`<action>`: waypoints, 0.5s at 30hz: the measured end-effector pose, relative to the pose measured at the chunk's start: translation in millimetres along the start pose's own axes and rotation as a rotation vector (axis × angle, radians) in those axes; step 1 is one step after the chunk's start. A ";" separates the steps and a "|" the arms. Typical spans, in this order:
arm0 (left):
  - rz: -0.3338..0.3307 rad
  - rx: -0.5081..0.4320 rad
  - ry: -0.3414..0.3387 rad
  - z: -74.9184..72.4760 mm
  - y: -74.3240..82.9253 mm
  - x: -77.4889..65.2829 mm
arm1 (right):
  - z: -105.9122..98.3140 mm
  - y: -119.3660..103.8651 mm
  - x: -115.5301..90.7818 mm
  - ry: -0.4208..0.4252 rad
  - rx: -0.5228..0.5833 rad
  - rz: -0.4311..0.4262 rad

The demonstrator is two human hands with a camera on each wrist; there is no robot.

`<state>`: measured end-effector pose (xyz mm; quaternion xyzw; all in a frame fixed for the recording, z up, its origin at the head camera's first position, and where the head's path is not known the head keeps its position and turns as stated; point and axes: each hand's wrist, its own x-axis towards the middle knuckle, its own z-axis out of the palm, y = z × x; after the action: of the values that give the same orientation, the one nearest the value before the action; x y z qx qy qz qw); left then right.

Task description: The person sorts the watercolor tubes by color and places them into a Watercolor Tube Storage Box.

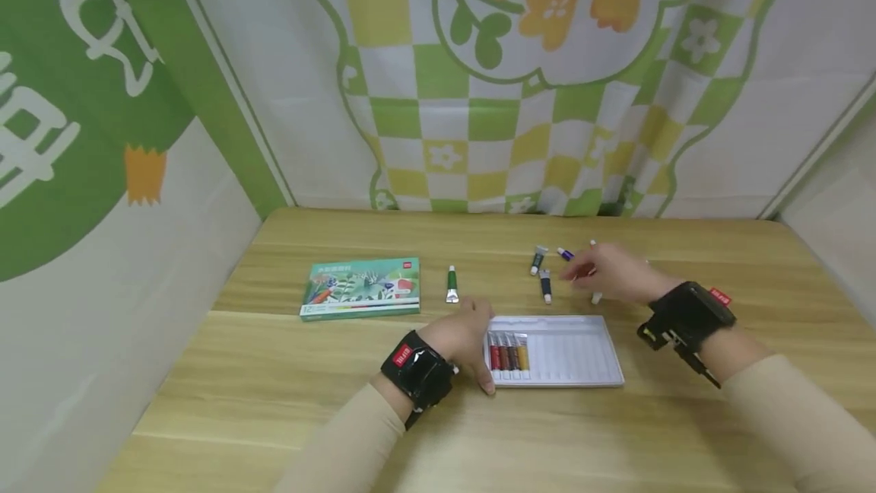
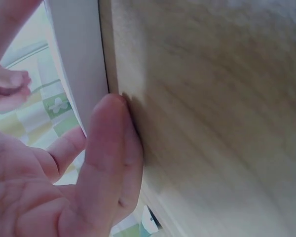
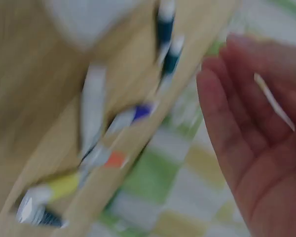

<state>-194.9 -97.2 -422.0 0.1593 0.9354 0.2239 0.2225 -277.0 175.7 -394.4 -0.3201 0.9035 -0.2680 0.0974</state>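
My left hand (image 1: 468, 341) holds the left end of a white plastic tray (image 1: 578, 384), its thumb by the near corner and fingers by the far one. In the left wrist view, fingertips (image 2: 108, 123) touch the tray's side wall (image 2: 81, 59). Several paint tubes (image 1: 509, 356), red to yellow, lie side by side in the tray's left slots. My right hand (image 1: 612, 272) hovers over loose tubes beyond the tray, with nothing visible in it. The right wrist view shows a white tube (image 3: 92, 106), a purple one (image 3: 133, 118), an orange one (image 3: 113, 159) and a yellow one (image 3: 64, 186), all blurred.
A green paint tube (image 1: 452, 284) lies left of the tray's far corner. Two dark tubes (image 1: 538, 259) (image 1: 545, 287) rest just behind the tray. A flat teal paint box (image 1: 361, 289) lies at the left. A patterned curtain (image 1: 499, 143) hangs behind the table.
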 end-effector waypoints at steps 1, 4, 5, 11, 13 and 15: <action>-0.003 -0.004 -0.003 0.1 0.9 -0.7 | -5.5 8.7 1.5 0.035 0.009 0.050; -0.012 0.001 -0.007 -1.0 3.8 -2.0 | -15.8 31.1 7.0 0.098 0.049 0.196; -0.010 0.010 -0.007 -1.3 4.5 -2.1 | -17.4 38.7 9.0 0.107 0.048 0.232; -0.020 0.048 -0.005 -0.8 5.2 -1.0 | -9.6 57.7 20.8 0.137 -0.091 0.327; -0.020 0.049 -0.002 -0.4 4.3 -0.9 | -3.7 57.5 23.9 0.176 -0.163 0.324; -0.016 0.047 0.004 0.2 2.8 -1.4 | 2.6 55.0 27.1 0.207 -0.232 0.313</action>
<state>-193.1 -95.3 -420.4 0.1564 0.9421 0.2004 0.2189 -326.0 193.3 -426.8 -0.1558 0.9721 -0.1755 0.0071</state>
